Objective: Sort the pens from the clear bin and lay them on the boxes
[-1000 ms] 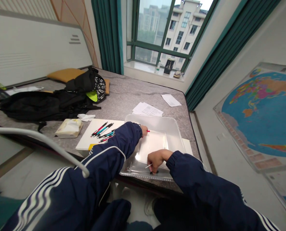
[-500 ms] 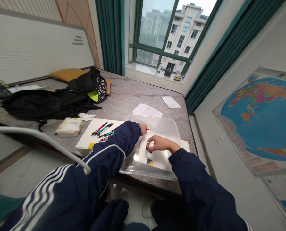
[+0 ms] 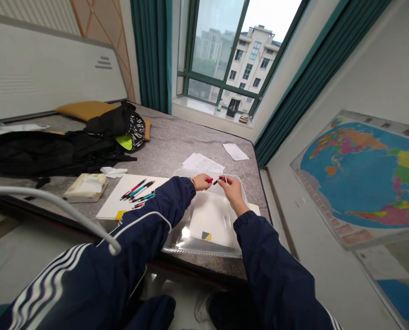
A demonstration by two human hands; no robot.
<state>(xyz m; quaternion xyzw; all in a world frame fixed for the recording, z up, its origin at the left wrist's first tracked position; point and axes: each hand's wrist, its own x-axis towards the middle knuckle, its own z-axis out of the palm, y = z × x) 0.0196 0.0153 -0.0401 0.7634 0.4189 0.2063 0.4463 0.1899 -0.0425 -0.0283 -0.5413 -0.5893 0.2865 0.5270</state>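
My left hand (image 3: 201,182) is closed on a red pen part (image 3: 209,180), whose end shows past the fingertips. Facing it, my right hand (image 3: 232,189) pinches a slim pen part with a black end (image 3: 216,182); a thin white piece (image 3: 225,179) sticks up by the fingers. The two parts are close together, and I cannot tell whether they touch. Both hands are over the far side of a clear plastic tray (image 3: 179,247). Beneath them, a white sheet or box with a grey-and-yellow corner mark (image 3: 207,236) shows there.
Several pens (image 3: 138,190) lie on a white box (image 3: 110,204) left of the tray. Nearby are a tissue pack (image 3: 86,188), a crumpled tissue (image 3: 113,172) and a black backpack (image 3: 53,151). Papers (image 3: 203,163) lie behind the tray. A white cable (image 3: 53,195) crosses the left foreground.
My right hand has risen from low over the tray toward the far side, bringing the black-ended pen part up to the red one in my left hand. The view has shifted slightly.
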